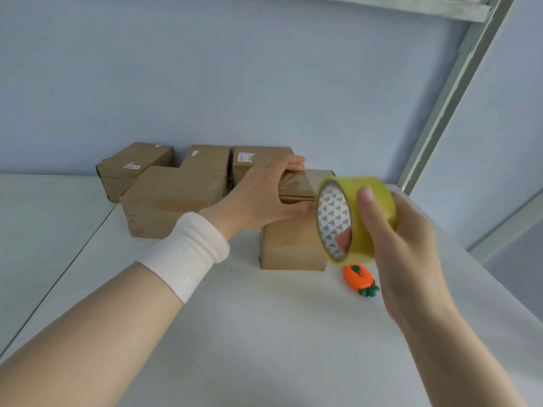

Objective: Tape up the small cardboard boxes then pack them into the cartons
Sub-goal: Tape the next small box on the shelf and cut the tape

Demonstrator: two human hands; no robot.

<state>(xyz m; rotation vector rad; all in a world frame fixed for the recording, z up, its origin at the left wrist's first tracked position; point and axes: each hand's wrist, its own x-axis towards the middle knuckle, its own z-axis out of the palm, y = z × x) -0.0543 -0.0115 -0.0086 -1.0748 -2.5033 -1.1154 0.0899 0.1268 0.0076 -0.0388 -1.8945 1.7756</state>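
White table (pixel 264 333): five cardboard boxes (pixel 173 198), orange carrot-shaped object (pixel 360 279) near front box (pixel 293 245).

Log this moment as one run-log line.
stage: taping | left hand: grips small box at taped top | right hand: holds tape roll beside box | orange carrot-shaped item: on table, untouched | other boxes: behind

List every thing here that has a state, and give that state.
Left hand: grips the front box's top.
Right hand: holds the tape roll, off the table.
Tape roll: held aloft beside the front box.
Front box: on the table, clear tape across its top.
Rear boxes: four, closed, grouped by the wall.
Carrot-shaped item: lying on the table, untouched.
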